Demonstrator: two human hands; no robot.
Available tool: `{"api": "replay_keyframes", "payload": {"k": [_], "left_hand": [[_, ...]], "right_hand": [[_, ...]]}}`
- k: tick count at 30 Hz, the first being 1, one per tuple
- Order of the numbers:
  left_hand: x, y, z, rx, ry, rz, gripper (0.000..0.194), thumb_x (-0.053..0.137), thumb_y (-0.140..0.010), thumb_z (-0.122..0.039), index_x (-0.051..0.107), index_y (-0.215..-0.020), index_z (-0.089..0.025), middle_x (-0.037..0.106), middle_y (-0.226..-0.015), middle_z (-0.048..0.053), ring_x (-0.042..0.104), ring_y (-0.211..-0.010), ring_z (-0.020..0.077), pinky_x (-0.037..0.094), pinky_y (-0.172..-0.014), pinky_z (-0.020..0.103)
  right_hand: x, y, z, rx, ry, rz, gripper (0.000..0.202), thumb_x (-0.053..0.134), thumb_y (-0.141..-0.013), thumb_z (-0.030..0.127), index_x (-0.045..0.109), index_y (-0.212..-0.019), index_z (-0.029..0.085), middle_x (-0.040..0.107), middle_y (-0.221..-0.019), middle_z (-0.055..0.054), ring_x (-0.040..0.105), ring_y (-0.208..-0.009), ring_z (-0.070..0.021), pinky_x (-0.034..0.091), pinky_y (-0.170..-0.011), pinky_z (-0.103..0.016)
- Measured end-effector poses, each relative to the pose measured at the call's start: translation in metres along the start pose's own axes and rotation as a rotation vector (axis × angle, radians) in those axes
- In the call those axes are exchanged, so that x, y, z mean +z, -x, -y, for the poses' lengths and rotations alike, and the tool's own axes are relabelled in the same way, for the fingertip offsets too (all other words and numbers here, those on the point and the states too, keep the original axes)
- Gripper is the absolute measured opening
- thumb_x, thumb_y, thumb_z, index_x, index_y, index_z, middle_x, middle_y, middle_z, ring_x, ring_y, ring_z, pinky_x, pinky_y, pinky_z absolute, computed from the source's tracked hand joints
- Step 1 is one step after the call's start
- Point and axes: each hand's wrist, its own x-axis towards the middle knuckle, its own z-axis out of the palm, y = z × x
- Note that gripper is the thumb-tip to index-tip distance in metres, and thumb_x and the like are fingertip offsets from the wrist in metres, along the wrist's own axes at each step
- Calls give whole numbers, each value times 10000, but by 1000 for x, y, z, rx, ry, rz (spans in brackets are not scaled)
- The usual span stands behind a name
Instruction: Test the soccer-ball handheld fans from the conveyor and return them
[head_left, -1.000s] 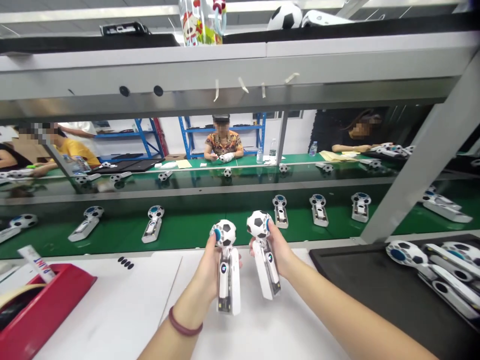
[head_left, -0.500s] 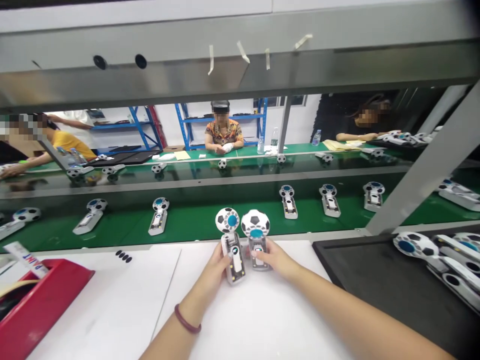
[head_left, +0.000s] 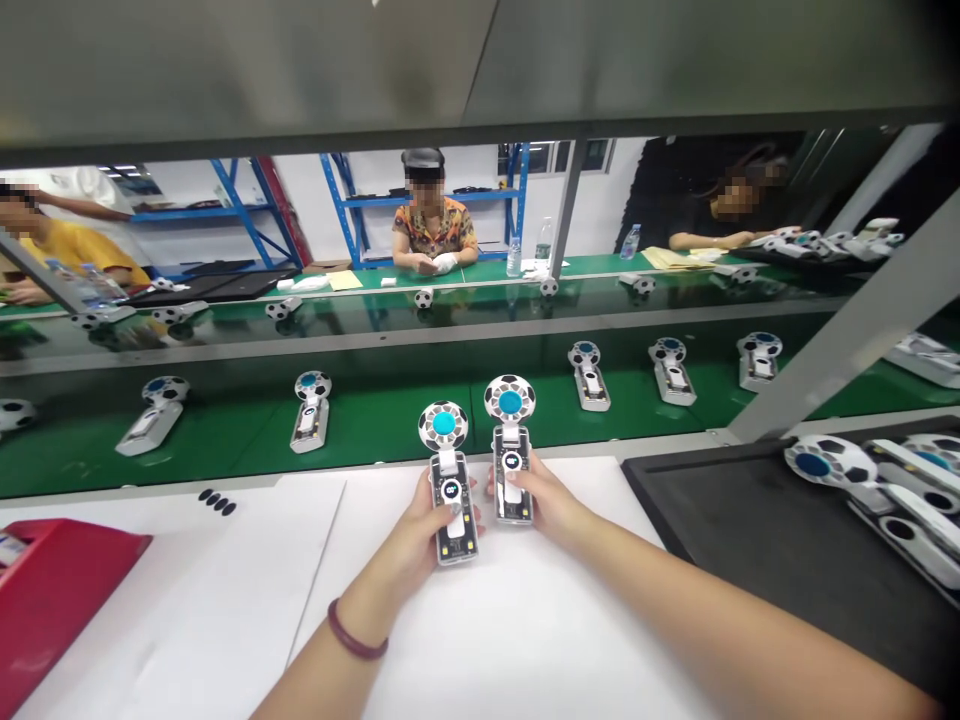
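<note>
My left hand [head_left: 411,528] is wrapped round the body of a handheld fan [head_left: 448,470] with a round football-patterned head and blue centre. Its thumb lies on the front, just below a small lit round display. In my right hand [head_left: 553,498] is a second fan of the same kind [head_left: 511,440], held a little higher and further right, its display lit too. Both fans are upright with their fronts towards me, side by side and slightly apart, above the white work surface [head_left: 540,630]. My fingers behind the bodies are mostly hidden.
Ahead runs a green conveyor belt [head_left: 382,410] with several similar fans [head_left: 311,410] along it. To the right, a black tray [head_left: 675,530] holds more fans [head_left: 832,465]. Black ovals [head_left: 217,502] and a red bin [head_left: 67,600] are left. A metal post [head_left: 847,310] slants at right; co-workers sit opposite.
Both fans have turned so their blue centres and displays face me more squarely. The right fan's head has tipped up and the two fans stand further apart. The view has tilted down slightly.
</note>
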Motion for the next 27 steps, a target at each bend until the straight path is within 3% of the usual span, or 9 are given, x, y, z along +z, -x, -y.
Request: {"api": "replay_keyframes", "payload": {"k": [8, 22, 27], "left_hand": [[5, 1, -2, -40, -20, -64, 536, 694, -610, -214, 417, -1070, -220, 544, -1057, 89, 589, -725, 195, 489, -702, 393], [6, 1, 0, -16, -142, -26, 467, 648, -670, -294, 397, -1052, -202, 573, -773, 44, 586, -657, 205, 464, -608, 344], [7, 1, 3, 34, -115, -51, 470, 657, -662, -259, 398, -1051, -214, 587, -906, 63, 592, -698, 205, 471, -636, 357]], "right_hand": [[0, 2, 1, 0, 43, -3, 524, 676, -650, 325, 367, -1065, 240, 552, -812, 5, 561, -767, -171, 435, -687, -312], [-7, -3, -4, 15, 76, -23, 501, 666, -672, 318, 374, -1073, 245, 543, -831, 6, 554, -780, -170, 436, -694, -321], [-8, -2, -4, 16, 57, 11, 438, 672, -668, 310, 399, -1002, 231, 546, -821, 6, 563, -766, -170, 440, -680, -321]]}}
